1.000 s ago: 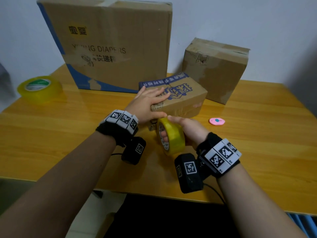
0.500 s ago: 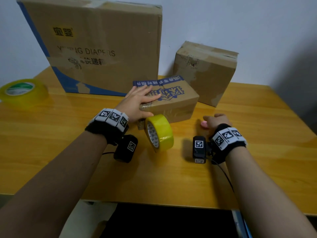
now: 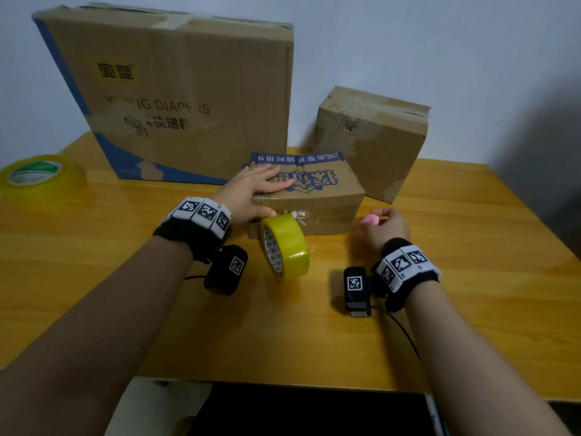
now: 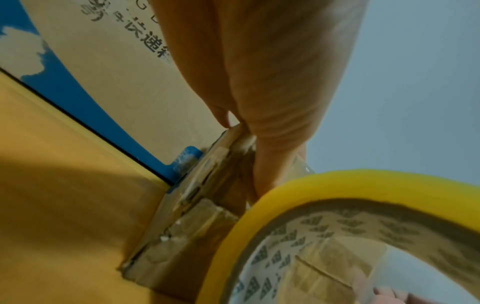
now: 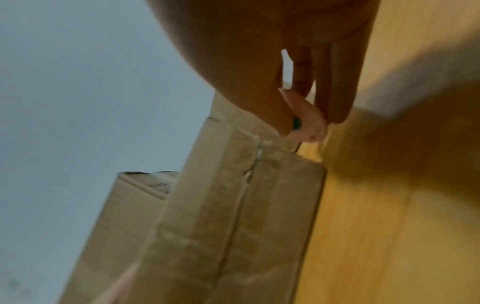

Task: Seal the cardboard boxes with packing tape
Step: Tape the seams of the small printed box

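Left hand (image 3: 248, 193) sits flat on top of the small box (image 3: 309, 199) in the middle of the frame, fingers spread straight across the lid and the thumb hooked down over the near edge. A yellow tape roll (image 3: 284, 247) stands on its edge right in front of that box, just below the thumb, with a clear strip of tape running from it onto the box's front face. Over at center right, the right hand (image 3: 385, 226) has its thumb and fingertips closed on a little pink cutter (image 3: 370, 219), lifted just beside the box's right corner. The big diaper box (image 3: 176, 96) stands at upper left, a medium box (image 3: 374, 136) sits at upper right behind the small one. A second tape roll (image 3: 39, 176) lies flat at the far left edge of the wooden table (image 3: 471, 278).
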